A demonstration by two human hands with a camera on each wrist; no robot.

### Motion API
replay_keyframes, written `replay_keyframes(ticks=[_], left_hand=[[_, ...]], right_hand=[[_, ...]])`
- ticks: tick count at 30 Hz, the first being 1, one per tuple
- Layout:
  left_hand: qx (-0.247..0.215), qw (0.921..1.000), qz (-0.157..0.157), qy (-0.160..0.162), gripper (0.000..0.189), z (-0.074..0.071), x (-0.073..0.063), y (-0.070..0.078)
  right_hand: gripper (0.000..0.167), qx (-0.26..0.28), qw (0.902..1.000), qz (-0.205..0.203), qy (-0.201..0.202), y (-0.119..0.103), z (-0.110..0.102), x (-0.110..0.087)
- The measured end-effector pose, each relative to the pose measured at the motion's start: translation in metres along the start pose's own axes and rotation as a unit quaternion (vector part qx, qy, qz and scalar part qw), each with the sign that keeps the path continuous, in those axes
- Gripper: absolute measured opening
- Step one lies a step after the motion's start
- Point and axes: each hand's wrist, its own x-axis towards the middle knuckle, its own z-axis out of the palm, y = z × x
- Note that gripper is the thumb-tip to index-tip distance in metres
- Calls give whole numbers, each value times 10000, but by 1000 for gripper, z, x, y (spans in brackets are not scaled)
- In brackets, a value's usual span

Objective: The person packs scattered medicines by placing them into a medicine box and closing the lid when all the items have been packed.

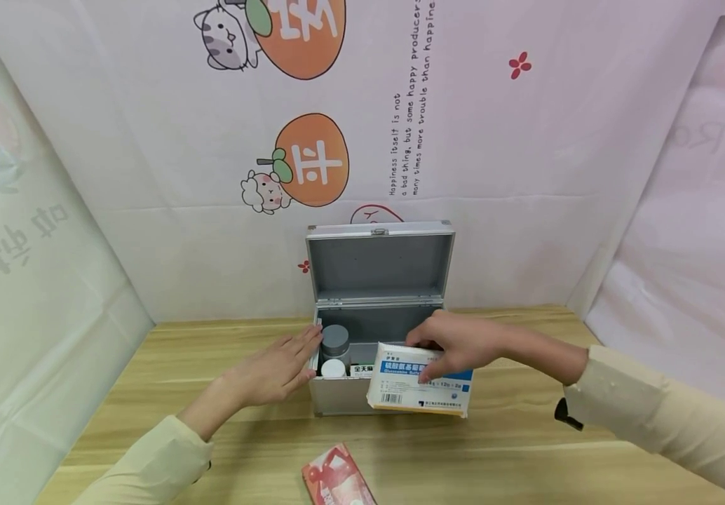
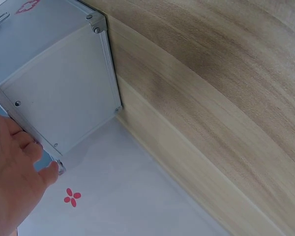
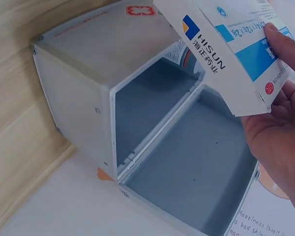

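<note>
Lower centre, right hand grips the carton, long axis crosswise before the case; left hand, fingers straight, touches its rim.

Wood-grain tabletop with an open silver case towards the back, a pink box nearer the front.

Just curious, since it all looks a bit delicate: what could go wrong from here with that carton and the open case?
The tilted carton is held only by the right hand, so it might slip.
If lowered into the case, it could bump the bottles inside.
The lid stands open with neither hand on it; a jolt might bring it down.
</note>
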Motion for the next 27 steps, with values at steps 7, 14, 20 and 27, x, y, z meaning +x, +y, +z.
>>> replay_keyframes(ticks=[7, 14, 20, 27], left_hand=[[-49, 10000, -27, -18, 65, 1, 0, -1], [-71, 10000, -26, -37, 65, 1, 1, -1], [-21, 10000, 15, -19, 65, 1, 1, -1], [27, 10000, 61, 50, 64, 1, 1, -1]], right_hand=[[16, 12, 9999, 118, 7, 4, -5, 3], [15, 138, 9997, 203, -19, 8, -8, 7], [16, 116, 9997, 195, -38, 9, -9, 10], [16, 78, 9999, 120, -38, 9, -12, 13]])
